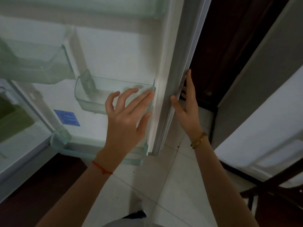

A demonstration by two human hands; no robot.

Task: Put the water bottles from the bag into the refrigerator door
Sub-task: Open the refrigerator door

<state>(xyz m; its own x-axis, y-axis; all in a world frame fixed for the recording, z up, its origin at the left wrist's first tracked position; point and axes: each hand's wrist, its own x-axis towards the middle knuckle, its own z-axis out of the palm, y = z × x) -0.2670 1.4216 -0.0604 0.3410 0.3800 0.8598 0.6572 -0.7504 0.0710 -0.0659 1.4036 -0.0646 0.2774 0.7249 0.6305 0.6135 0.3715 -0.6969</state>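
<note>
Neither grip holds anything: the left hand [126,115] is spread wide with its fingers fanned apart, palm toward the inside of the open refrigerator door [118,51], and its fingertips lie over the right end of a clear door bin [91,95], though whether they press on it or merely hover in front cannot be told. The right hand [186,104] is flat and open too, fingers straight and close together, laid along the outer edge of the door with the thumb on the near side of the edge and the fingers on the far side against the grey gasket [186,66]. A red string bracelet [101,167] circles the left wrist, a gold bracelet [198,140] the right. The clear bin under the left hand looks empty; a larger clear bin [36,63] sits higher and to the left, and a bottom door shelf [72,149] runs along the lower edge of the door. A blue sticker [67,117] is stuck on the door liner between the bins. No water bottles and no bag show anywhere in view, so their place cannot be told. Pale floor tiles [147,185] lie below the arms, and dark wood [229,38] stands behind the door to the right.
</note>
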